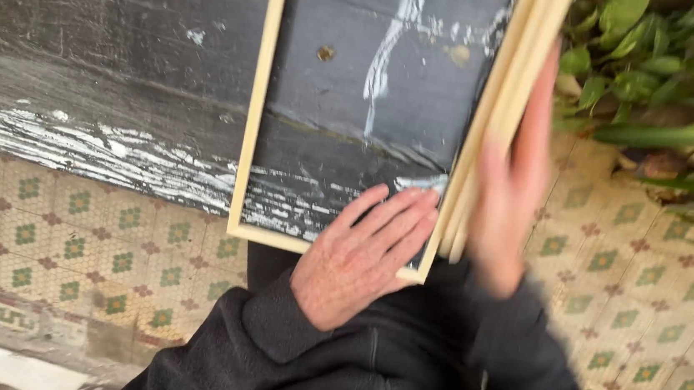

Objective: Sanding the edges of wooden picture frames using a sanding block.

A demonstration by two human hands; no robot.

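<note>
Fingers of the left hand are lying flat, pressed together, on the pale rectangular wooden frame. Just beside them, the blurred right hand is steadying stacked pale wooden slats; its finger spread I cannot tell.

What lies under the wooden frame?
Through the wooden frame, a dark, white-streaked board shows. The left hand covers the corner; the blurred right hand hides the stacked strips' edge.

A rectangular frame of pale, unpainted wood lies flat, open in the middle so the dark, paint-streaked boards under it show through. Its near right corner sits under the left hand, whose fingers rest inside it. A bundle of matching pale wooden strips runs along the frame's right edge, against the blurred right hand.
</note>
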